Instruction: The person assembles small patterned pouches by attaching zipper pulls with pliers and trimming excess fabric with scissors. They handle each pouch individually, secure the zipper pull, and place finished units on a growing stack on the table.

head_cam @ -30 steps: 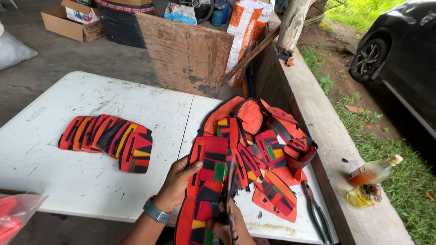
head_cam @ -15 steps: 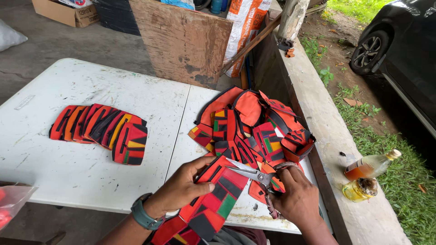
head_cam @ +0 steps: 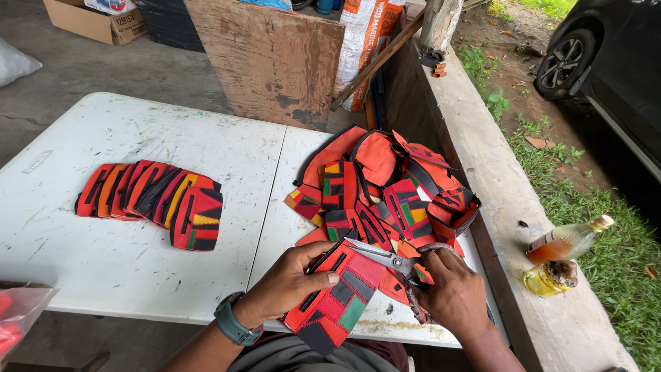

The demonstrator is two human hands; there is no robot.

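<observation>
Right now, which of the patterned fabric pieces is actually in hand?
The patterned piece at the table's near edge: left hand pinches it, right hand has scissors on it. The fanned row and the heap lie untouched.

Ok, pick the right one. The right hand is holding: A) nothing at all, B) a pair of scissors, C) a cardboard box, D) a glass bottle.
B: the right hand has its grip closed on the handles of the scissors, whose blades lie across the top edge of the patterned fabric piece that the left hand holds at the table's near edge.
</observation>
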